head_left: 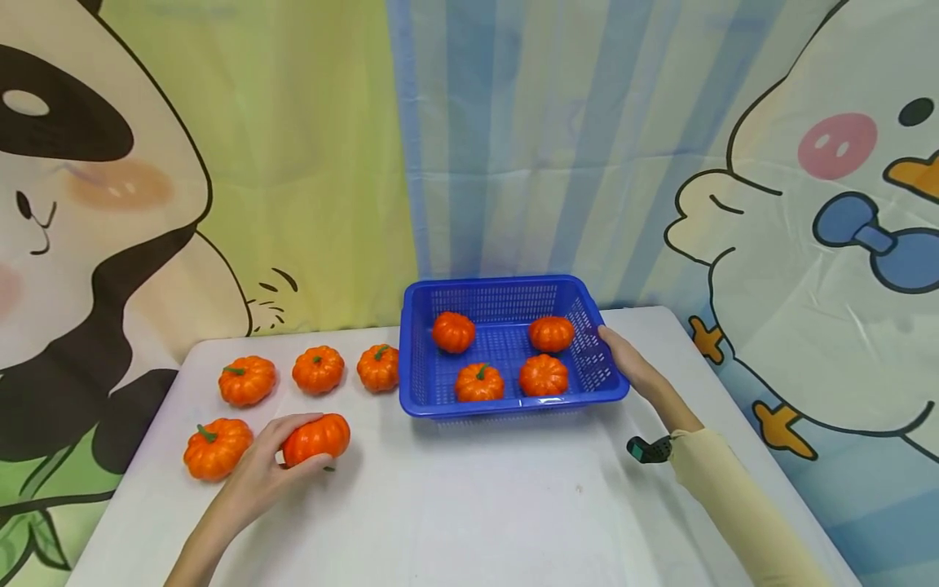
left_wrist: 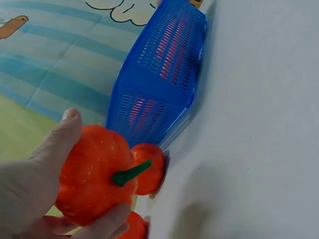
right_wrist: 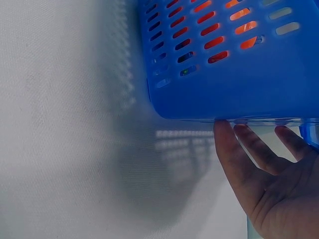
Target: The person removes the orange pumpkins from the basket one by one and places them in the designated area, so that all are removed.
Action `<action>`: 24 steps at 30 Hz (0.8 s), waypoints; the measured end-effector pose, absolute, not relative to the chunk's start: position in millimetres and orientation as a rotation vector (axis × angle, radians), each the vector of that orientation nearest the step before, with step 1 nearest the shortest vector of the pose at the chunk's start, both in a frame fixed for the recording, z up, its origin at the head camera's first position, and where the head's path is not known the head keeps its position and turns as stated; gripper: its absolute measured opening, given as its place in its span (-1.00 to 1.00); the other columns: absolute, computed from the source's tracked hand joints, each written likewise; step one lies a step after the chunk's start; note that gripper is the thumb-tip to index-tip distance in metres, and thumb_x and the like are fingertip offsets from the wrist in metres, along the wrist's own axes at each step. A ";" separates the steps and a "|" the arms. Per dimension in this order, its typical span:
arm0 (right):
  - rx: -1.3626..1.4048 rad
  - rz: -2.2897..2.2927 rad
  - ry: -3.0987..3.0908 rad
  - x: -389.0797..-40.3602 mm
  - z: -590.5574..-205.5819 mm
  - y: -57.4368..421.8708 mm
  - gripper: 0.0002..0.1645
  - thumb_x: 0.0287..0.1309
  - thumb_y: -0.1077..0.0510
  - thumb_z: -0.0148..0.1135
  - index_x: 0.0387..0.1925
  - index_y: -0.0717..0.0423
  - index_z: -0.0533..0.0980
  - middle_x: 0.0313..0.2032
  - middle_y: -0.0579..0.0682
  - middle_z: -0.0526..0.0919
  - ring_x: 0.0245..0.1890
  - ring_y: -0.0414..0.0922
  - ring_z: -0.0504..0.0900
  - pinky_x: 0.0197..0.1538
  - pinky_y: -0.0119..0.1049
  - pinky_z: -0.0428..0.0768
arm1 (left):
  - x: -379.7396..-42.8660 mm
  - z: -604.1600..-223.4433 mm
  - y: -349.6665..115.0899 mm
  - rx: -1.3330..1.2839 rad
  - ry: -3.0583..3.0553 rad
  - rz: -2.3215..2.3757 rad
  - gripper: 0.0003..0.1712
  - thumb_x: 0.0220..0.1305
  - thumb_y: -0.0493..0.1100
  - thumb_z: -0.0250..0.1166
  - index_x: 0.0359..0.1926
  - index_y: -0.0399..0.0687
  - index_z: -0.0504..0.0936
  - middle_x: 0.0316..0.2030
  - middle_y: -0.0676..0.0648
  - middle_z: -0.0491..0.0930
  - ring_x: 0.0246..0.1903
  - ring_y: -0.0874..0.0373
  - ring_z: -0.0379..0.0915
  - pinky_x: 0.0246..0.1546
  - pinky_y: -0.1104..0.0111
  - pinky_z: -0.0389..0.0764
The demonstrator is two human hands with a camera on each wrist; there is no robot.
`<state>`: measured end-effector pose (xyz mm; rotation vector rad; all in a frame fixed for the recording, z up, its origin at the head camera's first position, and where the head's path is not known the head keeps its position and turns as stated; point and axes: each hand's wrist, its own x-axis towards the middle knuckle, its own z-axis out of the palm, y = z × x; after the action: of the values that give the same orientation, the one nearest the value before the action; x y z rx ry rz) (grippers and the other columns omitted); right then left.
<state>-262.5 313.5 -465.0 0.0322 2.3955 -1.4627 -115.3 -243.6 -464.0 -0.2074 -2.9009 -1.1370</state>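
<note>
Orange pumpkin [head_left: 319, 439] gripped by the left hand [head_left: 273, 458]
It is to the left of the blue basket [head_left: 506, 302], where four other pumpkins [head_left: 544, 376] lie — the right hand [head_left: 628, 363] touches the basket's right side with fingers almost straight.

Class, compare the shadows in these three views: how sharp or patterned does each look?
Head view: a soft shadow lies on the tabletop below the basket; left wrist: a blurry dark patch lies right of the held pumpkin; right wrist: slots of light pattern the basket's shadow.
</note>
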 end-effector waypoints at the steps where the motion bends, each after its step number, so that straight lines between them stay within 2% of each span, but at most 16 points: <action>1: 0.030 -1.464 2.394 -262.7 -465.5 313.4 -0.10 0.44 -0.35 -0.60 0.53 0.14 -0.30 0.46 0.36 0.02 0.43 0.29 0.11 0.49 0.22 -0.04 | -116.2 -464.8 -243.8 -0.219 -2.889 -1.154 -0.32 0.13 0.16 0.39 0.25 0.12 0.45 0.15 -0.12 0.46 0.04 0.00 0.39 -0.10 0.23 0.57; 4: 0.016 -1.465 2.396 -263.2 -466.4 313.5 -0.11 0.44 -0.34 -0.60 0.52 0.15 -0.30 0.47 0.36 0.00 0.43 0.30 0.10 0.49 0.22 -0.04 | -118.2 -467.5 -244.3 -0.257 -2.868 -1.225 -0.30 0.24 0.09 0.32 0.33 0.03 0.33 0.27 -0.21 0.33 0.14 -0.12 0.33 0.02 0.05 0.59; 8: 0.015 -1.470 2.396 -263.2 -466.6 313.4 -0.10 0.44 -0.34 -0.60 0.52 0.15 -0.30 0.47 0.36 0.00 0.44 0.30 0.10 0.49 0.22 -0.05 | -118.9 -469.7 -244.3 -0.262 -2.885 -1.300 -0.29 0.29 0.13 0.25 0.38 0.08 0.26 0.38 -0.27 0.13 0.26 -0.25 0.20 0.11 -0.32 0.38; 11: 0.023 -1.471 2.398 -263.0 -466.4 312.9 -0.10 0.44 -0.35 -0.59 0.53 0.14 -0.29 0.46 0.36 0.01 0.43 0.30 0.11 0.49 0.22 -0.03 | -118.8 -469.6 -244.1 -0.235 -2.893 -1.285 -0.31 0.24 0.16 0.30 0.33 0.14 0.34 0.35 -0.26 0.15 0.23 -0.23 0.23 0.08 -0.34 0.39; 14: 0.019 -1.468 2.400 -262.8 -466.0 312.7 -0.10 0.44 -0.35 -0.59 0.53 0.14 -0.29 0.46 0.37 0.03 0.42 0.30 0.13 0.48 0.23 -0.01 | -119.1 -468.8 -244.1 -0.217 -2.881 -1.252 -0.33 0.17 0.13 0.37 0.28 0.13 0.42 0.27 -0.25 0.24 0.16 -0.18 0.28 0.03 -0.23 0.47; 17: 0.024 -1.478 2.394 -262.5 -465.2 312.8 -0.10 0.43 -0.35 -0.58 0.53 0.14 -0.28 0.45 0.37 0.04 0.42 0.30 0.14 0.48 0.22 -0.01 | -119.6 -468.8 -244.7 -0.204 -2.884 -1.217 -0.34 0.14 0.12 0.40 0.25 0.12 0.46 0.18 -0.20 0.36 0.07 -0.05 0.32 -0.07 0.11 0.54; 20: 0.031 -1.477 2.391 -262.2 -464.5 313.1 -0.10 0.43 -0.36 -0.59 0.53 0.13 -0.28 0.45 0.37 0.05 0.42 0.30 0.15 0.48 0.22 0.00 | -120.5 -470.4 -245.3 -0.206 -2.883 -1.195 -0.33 0.13 0.13 0.40 0.25 0.12 0.46 0.13 -0.15 0.46 -0.03 0.10 0.34 -0.22 0.40 0.48; 24: 0.038 -1.480 2.387 -262.8 -464.7 313.5 -0.11 0.43 -0.35 -0.60 0.53 0.13 -0.29 0.45 0.37 0.05 0.41 0.30 0.16 0.47 0.23 0.02 | -120.7 -472.1 -245.9 -0.206 -2.877 -1.232 -0.33 0.19 0.11 0.35 0.30 0.10 0.42 0.16 -0.15 0.49 -0.08 0.35 0.32 -0.25 0.51 0.53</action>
<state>-262.8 313.5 -464.7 0.0376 2.3875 -1.4796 -120.7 -245.9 -472.1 -0.2060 -2.8772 -1.2315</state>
